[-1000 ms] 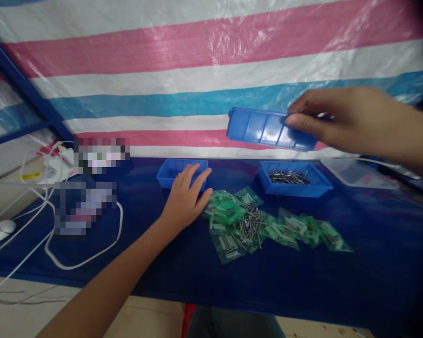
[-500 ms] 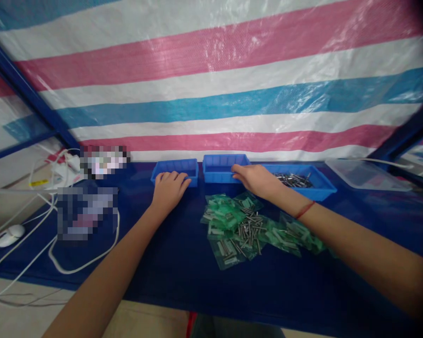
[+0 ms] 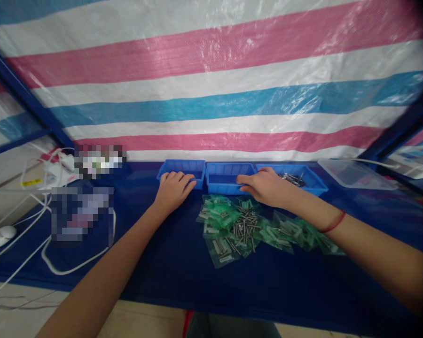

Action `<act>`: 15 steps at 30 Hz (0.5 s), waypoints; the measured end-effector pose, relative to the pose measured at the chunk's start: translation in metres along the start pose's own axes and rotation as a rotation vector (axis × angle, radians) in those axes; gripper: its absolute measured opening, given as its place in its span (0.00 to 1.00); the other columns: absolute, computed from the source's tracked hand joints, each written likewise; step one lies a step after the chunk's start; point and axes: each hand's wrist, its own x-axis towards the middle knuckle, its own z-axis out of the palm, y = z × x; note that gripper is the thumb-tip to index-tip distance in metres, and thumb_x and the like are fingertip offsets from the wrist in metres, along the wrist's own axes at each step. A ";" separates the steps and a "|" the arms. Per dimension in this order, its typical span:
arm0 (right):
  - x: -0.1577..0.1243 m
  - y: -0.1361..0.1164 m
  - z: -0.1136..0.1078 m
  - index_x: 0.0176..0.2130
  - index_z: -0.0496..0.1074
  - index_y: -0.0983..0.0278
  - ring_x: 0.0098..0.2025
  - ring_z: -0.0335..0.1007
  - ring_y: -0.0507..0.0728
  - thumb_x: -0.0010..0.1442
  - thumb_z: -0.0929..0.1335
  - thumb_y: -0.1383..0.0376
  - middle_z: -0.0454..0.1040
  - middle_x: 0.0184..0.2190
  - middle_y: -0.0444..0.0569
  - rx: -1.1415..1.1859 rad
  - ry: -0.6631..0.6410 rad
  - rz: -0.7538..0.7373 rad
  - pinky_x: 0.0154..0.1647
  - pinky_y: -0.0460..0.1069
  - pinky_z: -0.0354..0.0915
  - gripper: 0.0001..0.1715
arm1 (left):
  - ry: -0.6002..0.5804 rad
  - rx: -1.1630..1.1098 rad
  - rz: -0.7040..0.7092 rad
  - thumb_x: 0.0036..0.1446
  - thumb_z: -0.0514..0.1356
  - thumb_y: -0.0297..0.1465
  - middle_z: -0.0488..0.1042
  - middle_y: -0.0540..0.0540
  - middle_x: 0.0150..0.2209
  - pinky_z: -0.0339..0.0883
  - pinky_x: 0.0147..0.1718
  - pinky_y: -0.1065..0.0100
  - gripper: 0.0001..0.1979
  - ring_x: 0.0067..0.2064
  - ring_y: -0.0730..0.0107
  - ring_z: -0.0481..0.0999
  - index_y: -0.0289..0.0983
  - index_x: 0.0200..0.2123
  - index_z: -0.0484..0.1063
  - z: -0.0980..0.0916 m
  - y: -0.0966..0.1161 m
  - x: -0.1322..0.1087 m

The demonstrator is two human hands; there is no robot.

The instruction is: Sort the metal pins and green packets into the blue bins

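Three blue plastic bins stand in a row at the back of the table. My left hand [image 3: 174, 191] has its fingers curled over the near rim of the left bin [image 3: 184, 165], whose visible inside looks bare. At the middle bin [image 3: 223, 188], my right hand [image 3: 266, 187] grips the near right corner, thumb in front and fingers over the rim. The right bin [image 3: 315, 184] holds a heap of metal pins or screws [image 3: 292, 179], partly hidden by my right hand. In front lie small clear-and-green plastic bags [image 3: 220, 213] and loose metal screws [image 3: 245, 225].
A clear plastic lid [image 3: 356, 174] lies at the back right. On the left are white cables [image 3: 56, 270], a white mouse-shaped device [image 3: 0, 236], a power strip [image 3: 61, 173] and blurred-out items. A striped plastic sheet [image 3: 211, 101] hangs behind the blue table [image 3: 155, 267].
The left bin has slid right, up close to the middle bin. The middle bin has come nearer and now lines up between the other two. Both hands have moved with them.
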 end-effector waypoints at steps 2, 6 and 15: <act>-0.002 -0.001 0.000 0.43 0.67 0.63 0.26 0.69 0.55 0.65 0.57 0.65 0.75 0.24 0.47 0.004 0.008 -0.001 0.42 0.53 0.52 0.12 | -0.004 -0.010 -0.001 0.67 0.46 0.40 0.75 0.44 0.41 0.53 0.48 0.59 0.18 0.45 0.62 0.69 0.42 0.48 0.71 -0.002 0.001 -0.002; -0.004 -0.004 -0.001 0.43 0.67 0.64 0.26 0.69 0.56 0.65 0.57 0.64 0.75 0.25 0.48 0.005 0.022 0.010 0.41 0.53 0.52 0.13 | -0.013 0.010 -0.017 0.67 0.45 0.41 0.75 0.45 0.41 0.52 0.48 0.58 0.18 0.44 0.62 0.69 0.43 0.48 0.71 -0.005 0.005 -0.007; -0.005 -0.006 -0.001 0.41 0.67 0.64 0.25 0.68 0.54 0.66 0.57 0.63 0.74 0.23 0.46 0.005 0.030 0.031 0.38 0.50 0.52 0.12 | -0.021 0.009 -0.020 0.67 0.46 0.41 0.75 0.45 0.40 0.52 0.44 0.59 0.18 0.44 0.61 0.69 0.43 0.49 0.71 -0.010 0.009 -0.008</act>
